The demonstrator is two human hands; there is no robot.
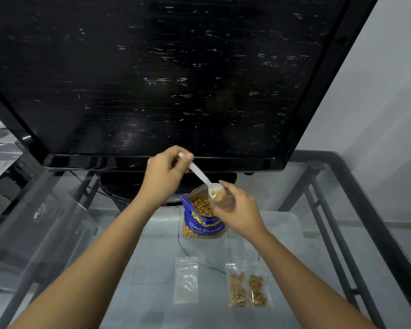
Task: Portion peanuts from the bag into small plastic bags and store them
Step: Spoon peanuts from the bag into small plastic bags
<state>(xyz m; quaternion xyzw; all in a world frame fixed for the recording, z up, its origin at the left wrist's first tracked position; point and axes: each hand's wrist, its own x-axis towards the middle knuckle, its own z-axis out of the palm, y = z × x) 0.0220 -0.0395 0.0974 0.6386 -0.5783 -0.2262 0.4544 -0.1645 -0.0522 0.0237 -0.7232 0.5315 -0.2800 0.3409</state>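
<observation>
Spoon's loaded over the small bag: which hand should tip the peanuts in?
Left. The left hand grips the white spoon, its bowl of peanuts at the small bag's mouth; the right hand holds that bag.

Blue peanut bag [203,222] reads "TONG GARDEN" in yellow, partly hidden "Salted Peanuts" below

A big dark television [166,74] fills the space beyond the hands, its stand on a glass table [64,233] with a black metal frame [356,210]. A pale grey wall [387,91] rises past the right hand
</observation>
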